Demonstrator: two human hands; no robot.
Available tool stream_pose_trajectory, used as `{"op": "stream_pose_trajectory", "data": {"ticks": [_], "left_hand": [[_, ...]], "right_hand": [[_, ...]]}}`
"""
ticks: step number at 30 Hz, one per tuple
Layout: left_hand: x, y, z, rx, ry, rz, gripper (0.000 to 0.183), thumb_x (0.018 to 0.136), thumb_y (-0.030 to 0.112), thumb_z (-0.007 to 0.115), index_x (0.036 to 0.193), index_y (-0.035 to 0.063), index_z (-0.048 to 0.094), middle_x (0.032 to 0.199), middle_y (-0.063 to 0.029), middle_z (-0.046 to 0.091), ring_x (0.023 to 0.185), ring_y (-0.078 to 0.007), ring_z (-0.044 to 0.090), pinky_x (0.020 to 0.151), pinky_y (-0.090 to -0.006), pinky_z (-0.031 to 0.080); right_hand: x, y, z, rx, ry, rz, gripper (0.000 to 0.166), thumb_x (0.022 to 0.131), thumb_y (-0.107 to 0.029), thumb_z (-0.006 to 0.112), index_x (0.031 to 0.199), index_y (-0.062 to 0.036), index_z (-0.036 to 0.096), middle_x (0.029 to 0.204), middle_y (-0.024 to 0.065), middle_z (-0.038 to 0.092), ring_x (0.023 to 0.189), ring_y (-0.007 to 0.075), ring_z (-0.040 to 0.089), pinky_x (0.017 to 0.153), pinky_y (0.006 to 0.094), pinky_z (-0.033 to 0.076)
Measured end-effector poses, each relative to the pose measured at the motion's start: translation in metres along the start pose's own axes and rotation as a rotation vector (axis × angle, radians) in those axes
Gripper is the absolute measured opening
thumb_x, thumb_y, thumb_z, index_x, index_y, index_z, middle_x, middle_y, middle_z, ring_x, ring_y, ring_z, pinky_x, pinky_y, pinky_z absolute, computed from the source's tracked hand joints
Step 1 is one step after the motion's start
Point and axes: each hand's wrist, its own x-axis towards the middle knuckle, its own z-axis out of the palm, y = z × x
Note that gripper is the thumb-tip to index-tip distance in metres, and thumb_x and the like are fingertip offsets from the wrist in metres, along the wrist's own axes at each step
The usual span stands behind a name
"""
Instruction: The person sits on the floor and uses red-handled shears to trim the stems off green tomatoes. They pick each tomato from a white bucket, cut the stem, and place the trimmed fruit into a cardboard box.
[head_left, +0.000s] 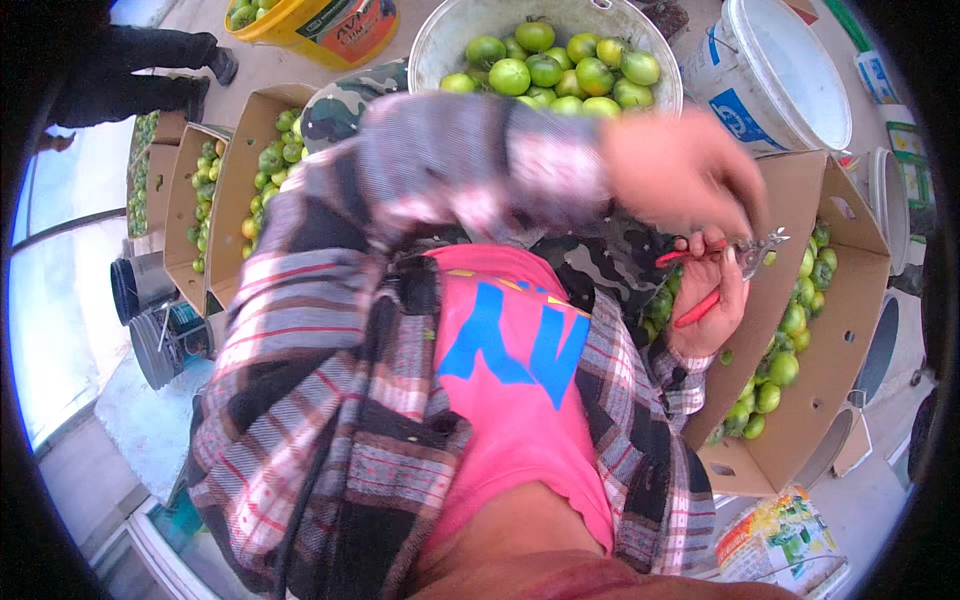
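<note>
My right hand (709, 300) holds red-handled pruning shears (752, 255), blades pointing away to the right. Just above them is my left hand (682, 172), blurred by motion, its arm crossing in front of my body. Its fingers curve downward, and whether anything is in them is hidden. Beside my right hand stands a cardboard box (847, 300) with green tomatoes (784, 367) inside. Ahead, a white bucket (420, 56) holds green and slightly yellow tomatoes (544, 70).
Cardboard boxes (232, 180) of tomatoes stand on the left. A yellow bucket (300, 26) is at the top left, a white bucket (780, 75) at the top right. Dark buckets (169, 341) lie at the far left. Another person's legs (142, 67) show at the upper left.
</note>
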Motion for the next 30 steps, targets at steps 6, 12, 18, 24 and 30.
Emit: {"op": "stream_pose_trajectory", "data": {"ticks": [6,12,18,24,30], "left_hand": [[-0.060,-0.094,-0.140,1.301,-0.009,-0.697,0.055,0.085,0.040,0.072,0.121,0.0015,0.058,0.109,-0.0229,0.069,0.100,-0.0430,0.067,0.090,-0.0486,0.054],[-0.062,-0.169,-0.138,1.311,0.355,-0.652,0.070,0.083,0.046,0.075,0.128,-0.0006,0.047,0.115,-0.0269,0.066,0.104,-0.0445,0.065,0.091,-0.0507,0.053],[-0.054,-0.163,-0.166,0.850,0.473,-0.715,0.075,0.085,0.049,0.075,0.132,-0.0019,0.048,0.116,-0.0245,0.068,0.106,-0.0329,0.068,0.091,-0.0468,0.054],[-0.090,-0.090,-0.147,-1.013,0.394,-0.297,0.054,0.103,0.041,0.053,0.134,-0.0030,0.054,0.130,-0.0191,0.061,0.097,-0.0244,0.068,0.078,-0.0357,0.059],[-0.121,-0.038,-0.075,-1.127,0.298,0.004,0.076,0.100,0.052,0.050,0.156,0.0060,0.028,0.140,-0.0220,0.049,0.093,-0.0221,0.060,0.063,-0.0291,0.051]], "right_hand": [[0.013,0.003,0.047,-0.210,0.152,-0.076,0.046,0.095,-0.005,0.057,0.138,0.0032,0.043,0.105,0.0139,0.062,0.093,0.0222,0.057,0.090,0.0418,0.047],[0.016,0.007,0.075,-0.431,0.103,-0.085,0.048,0.091,0.001,0.059,0.138,0.0037,0.045,0.104,0.0112,0.062,0.095,0.0173,0.059,0.089,0.0335,0.049],[0.023,0.017,0.089,-0.532,0.082,-0.033,0.052,0.090,-0.001,0.065,0.138,0.0029,0.047,0.104,0.0084,0.062,0.093,0.0144,0.059,0.085,0.0283,0.049],[0.045,0.015,0.110,-0.910,-0.035,-0.091,0.053,0.087,-0.003,0.070,0.136,0.0026,0.051,0.104,0.0098,0.064,0.093,0.0159,0.061,0.084,0.0292,0.050],[0.068,0.016,0.141,-1.363,-0.267,-0.434,0.052,0.079,-0.004,0.074,0.129,-0.0002,0.060,0.108,0.0201,0.067,0.095,0.0347,0.066,0.084,0.0396,0.053]]}}
